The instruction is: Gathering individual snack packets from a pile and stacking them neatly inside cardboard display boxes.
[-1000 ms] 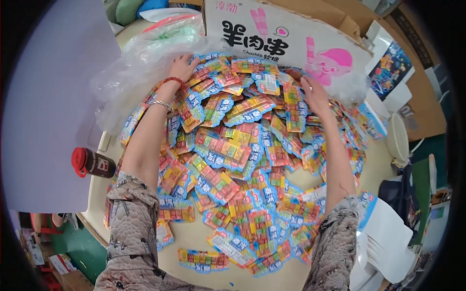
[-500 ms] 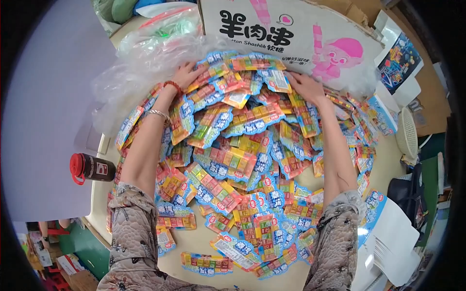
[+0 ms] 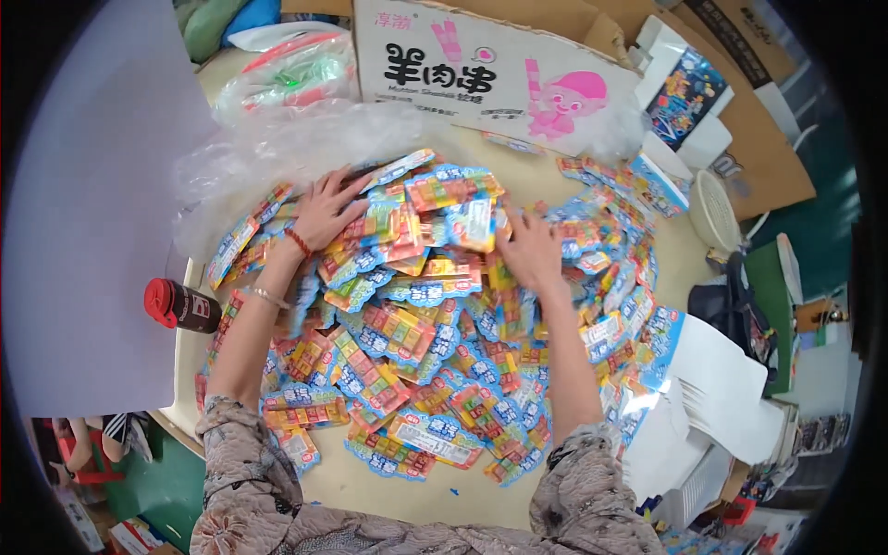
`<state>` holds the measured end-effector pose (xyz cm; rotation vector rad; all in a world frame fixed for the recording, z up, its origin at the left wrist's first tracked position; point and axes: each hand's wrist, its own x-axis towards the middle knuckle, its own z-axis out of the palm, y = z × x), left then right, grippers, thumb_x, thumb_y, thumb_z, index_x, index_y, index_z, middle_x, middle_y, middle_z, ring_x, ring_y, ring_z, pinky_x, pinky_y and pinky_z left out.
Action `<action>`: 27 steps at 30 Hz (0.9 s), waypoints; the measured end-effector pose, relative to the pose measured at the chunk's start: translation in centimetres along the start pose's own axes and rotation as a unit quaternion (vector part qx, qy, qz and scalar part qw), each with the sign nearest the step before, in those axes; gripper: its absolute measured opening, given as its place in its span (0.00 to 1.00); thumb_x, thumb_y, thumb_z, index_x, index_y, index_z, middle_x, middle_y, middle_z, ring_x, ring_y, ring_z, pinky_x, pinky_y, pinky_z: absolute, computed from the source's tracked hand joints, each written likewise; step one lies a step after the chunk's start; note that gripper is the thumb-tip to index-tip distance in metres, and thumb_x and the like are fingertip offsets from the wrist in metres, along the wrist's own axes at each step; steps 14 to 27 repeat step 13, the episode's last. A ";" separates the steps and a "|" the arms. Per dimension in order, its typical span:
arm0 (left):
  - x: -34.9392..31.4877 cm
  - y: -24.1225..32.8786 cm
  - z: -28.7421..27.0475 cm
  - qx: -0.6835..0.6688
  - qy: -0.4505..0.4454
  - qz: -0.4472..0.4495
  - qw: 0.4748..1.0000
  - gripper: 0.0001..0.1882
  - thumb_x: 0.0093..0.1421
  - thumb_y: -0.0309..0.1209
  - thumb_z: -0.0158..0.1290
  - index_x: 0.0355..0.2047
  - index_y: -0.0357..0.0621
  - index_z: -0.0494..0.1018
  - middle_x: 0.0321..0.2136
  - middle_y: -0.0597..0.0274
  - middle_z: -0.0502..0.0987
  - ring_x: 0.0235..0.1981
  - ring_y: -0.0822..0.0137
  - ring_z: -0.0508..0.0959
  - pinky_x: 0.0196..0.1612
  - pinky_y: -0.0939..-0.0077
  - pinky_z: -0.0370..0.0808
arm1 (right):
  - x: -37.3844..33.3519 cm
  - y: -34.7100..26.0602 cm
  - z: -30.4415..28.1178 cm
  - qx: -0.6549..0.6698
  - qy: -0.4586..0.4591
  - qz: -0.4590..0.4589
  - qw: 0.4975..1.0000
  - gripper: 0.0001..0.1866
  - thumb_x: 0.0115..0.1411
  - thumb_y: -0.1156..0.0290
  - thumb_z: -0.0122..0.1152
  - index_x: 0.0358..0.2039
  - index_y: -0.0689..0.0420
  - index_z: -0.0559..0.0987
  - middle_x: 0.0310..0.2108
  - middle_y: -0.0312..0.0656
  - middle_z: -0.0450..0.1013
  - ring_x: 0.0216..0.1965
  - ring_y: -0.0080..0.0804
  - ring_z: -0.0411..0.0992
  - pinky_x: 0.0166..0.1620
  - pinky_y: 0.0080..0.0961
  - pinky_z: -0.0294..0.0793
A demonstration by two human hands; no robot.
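Note:
A big heap of flat candy packets (image 3: 393,335), with blue wavy tops and rows of coloured pieces behind clear film, covers the middle of the table. Against the heap's far left part rests my left hand (image 3: 326,211), fingers spread over the packets. My right hand (image 3: 534,250) presses on the far right side, its fingers stretched out and somewhat blurred. Neither hand has closed round a packet. Between them several packets are bunched up, one with its pale back (image 3: 470,225) showing.
Behind the heap stands a white carton (image 3: 495,69) with pink print; crumpled clear plastic (image 3: 250,153) lies to its left. A dark bottle with a red lid (image 3: 180,306) is at the left edge. On the right are a pale basket (image 3: 714,213) and white sheets (image 3: 726,388).
Both hands have come nearer to me, dragging the far packets along. A strip of bare table now shows before the carton. The view has shifted too.

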<state>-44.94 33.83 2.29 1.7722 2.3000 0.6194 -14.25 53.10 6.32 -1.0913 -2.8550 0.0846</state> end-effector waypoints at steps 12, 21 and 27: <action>-8.6 7.5 -2.6 -0.046 -0.025 -0.042 0.998 0.30 0.62 0.50 0.45 0.61 0.51 0.64 0.65 0.50 0.56 0.66 0.54 0.54 0.65 0.47 0.40 | 7.2 7.5 -3.1 0.118 0.125 0.032 0.985 0.21 0.60 0.54 0.48 0.41 0.58 0.79 0.34 0.48 0.77 0.39 0.46 0.75 0.43 0.41 0.71; -9.5 8.5 -1.3 0.024 -0.052 -0.028 0.998 0.35 0.57 0.55 0.50 0.61 0.51 0.65 0.65 0.48 0.55 0.68 0.53 0.50 0.65 0.41 0.36 | 9.9 10.2 0.0 0.105 0.193 -0.060 0.974 0.21 0.59 0.56 0.53 0.47 0.56 0.77 0.40 0.55 0.75 0.45 0.47 0.73 0.50 0.37 0.69; -9.5 8.5 -1.3 0.024 -0.052 -0.028 0.998 0.35 0.57 0.55 0.50 0.61 0.51 0.65 0.65 0.48 0.55 0.68 0.53 0.50 0.65 0.41 0.36 | 9.9 10.2 0.0 0.105 0.193 -0.060 0.974 0.21 0.59 0.56 0.53 0.47 0.56 0.77 0.40 0.55 0.75 0.45 0.47 0.73 0.50 0.37 0.69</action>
